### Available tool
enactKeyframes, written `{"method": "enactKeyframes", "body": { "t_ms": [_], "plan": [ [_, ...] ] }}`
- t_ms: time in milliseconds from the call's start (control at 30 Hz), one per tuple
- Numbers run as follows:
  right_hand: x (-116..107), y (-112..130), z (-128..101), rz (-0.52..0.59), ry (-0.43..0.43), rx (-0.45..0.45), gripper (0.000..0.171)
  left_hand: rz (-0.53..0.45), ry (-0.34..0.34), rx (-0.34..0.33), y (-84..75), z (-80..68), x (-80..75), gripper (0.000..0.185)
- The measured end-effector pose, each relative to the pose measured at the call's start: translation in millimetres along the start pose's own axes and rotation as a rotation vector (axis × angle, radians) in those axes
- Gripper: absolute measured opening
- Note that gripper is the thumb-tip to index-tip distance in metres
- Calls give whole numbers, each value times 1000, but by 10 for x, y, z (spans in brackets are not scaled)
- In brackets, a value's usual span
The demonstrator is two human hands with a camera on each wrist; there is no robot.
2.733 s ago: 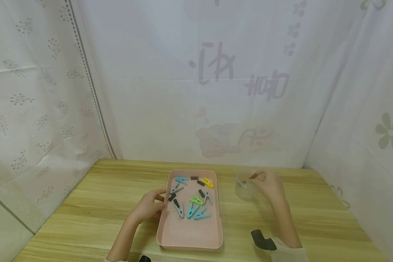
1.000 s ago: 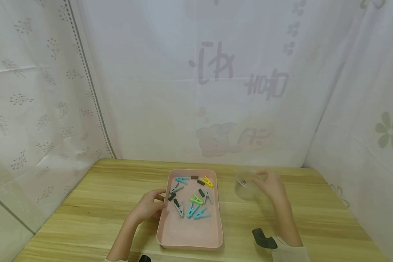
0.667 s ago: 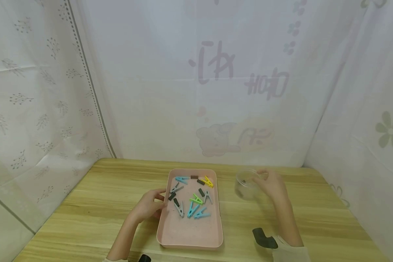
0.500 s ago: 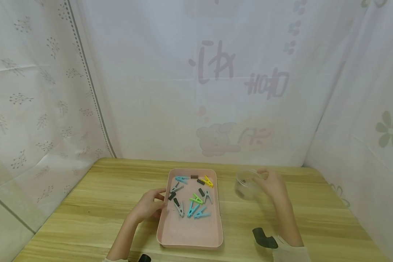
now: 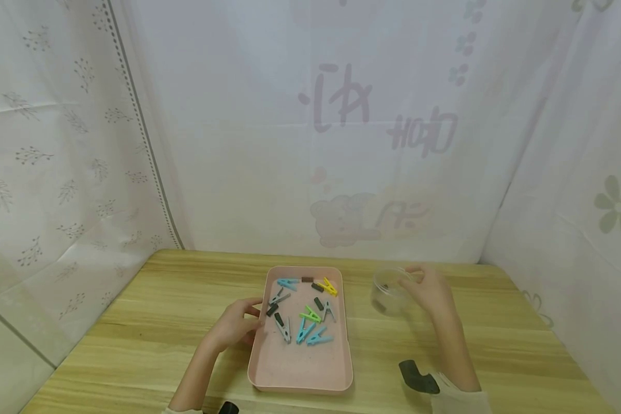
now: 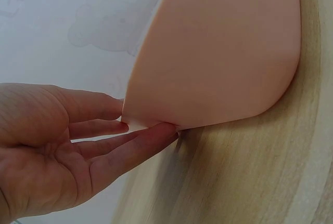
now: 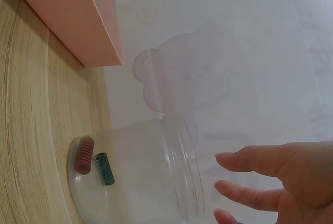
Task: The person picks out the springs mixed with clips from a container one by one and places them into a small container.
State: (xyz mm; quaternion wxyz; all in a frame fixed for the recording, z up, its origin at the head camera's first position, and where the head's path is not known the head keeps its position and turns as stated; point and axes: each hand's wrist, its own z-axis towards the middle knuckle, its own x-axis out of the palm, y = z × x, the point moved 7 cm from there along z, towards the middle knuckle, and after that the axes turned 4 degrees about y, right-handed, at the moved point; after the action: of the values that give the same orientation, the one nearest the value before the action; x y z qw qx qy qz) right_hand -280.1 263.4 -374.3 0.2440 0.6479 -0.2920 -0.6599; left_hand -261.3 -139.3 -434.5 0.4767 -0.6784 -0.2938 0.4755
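"Touching something with your hands now?"

"Yes. My left hand [image 5: 231, 329] touches the left edge of the pink tray [image 5: 305, 365], its fingers rather straight. My right hand [image 5: 430, 291] is beside the mouth of the clear jar [image 5: 390, 296]; its fingers are relaxed, spread moderately wide, and hold nothing."

"And where is this jar?"

"It stands on the desk [image 5: 134, 333], near its far edge, to the right of the tray. At its bottom are a reddish spring [image 7: 84, 155] and a dark green spring [image 7: 104, 169]."

"What does the tray carry?"

"A yellow clip [image 5: 331, 288] near the far right corner, a brown spring [image 5: 307, 280] by the far edge, and a lime green clip [image 5: 311, 315] toward the middle. Around these lie blue clips [image 5: 303, 334], grey clips [image 5: 286, 335] and dark springs [image 5: 318, 303]."

"Can you read any writing?"

"On the cloth [image 5: 227, 172] behind the desk are large pale strokes [image 5: 348, 98]; lower, to their right, a smaller word [image 5: 421, 134]. Perhaps it has an H, but I cannot read it surely. Below is a printed bear [image 5: 336, 221]."
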Motion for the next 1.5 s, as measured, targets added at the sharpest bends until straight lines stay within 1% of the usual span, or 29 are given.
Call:
{"method": "enactKeyframes", "body": {
  "t_ms": [200, 500, 700, 1100, 1233, 1500],
  "plan": [
    [-10, 56, -41, 7, -10, -19, 55, 1, 3, 3, -11, 3, 7, 58],
    [-10, 164, -68, 1, -34, -51, 51, 6, -10, -17, 15, 8, 6, 59],
    [15, 202, -57, 2, -42, -59, 51, 5, -11, -8, 6, 5, 7, 59],
    [46, 302, -36, -7, -38, -58, 49, 19, -10, 3, -3, -3, -2, 59],
    [68, 344, -41, 15, -32, -52, 50, 24, -12, 4, -9, -6, -8, 59],
    [104, 392, -53, 56, -8, -43, 52, -4, 8, 8, -11, 1, 3, 59]
  ]
}}
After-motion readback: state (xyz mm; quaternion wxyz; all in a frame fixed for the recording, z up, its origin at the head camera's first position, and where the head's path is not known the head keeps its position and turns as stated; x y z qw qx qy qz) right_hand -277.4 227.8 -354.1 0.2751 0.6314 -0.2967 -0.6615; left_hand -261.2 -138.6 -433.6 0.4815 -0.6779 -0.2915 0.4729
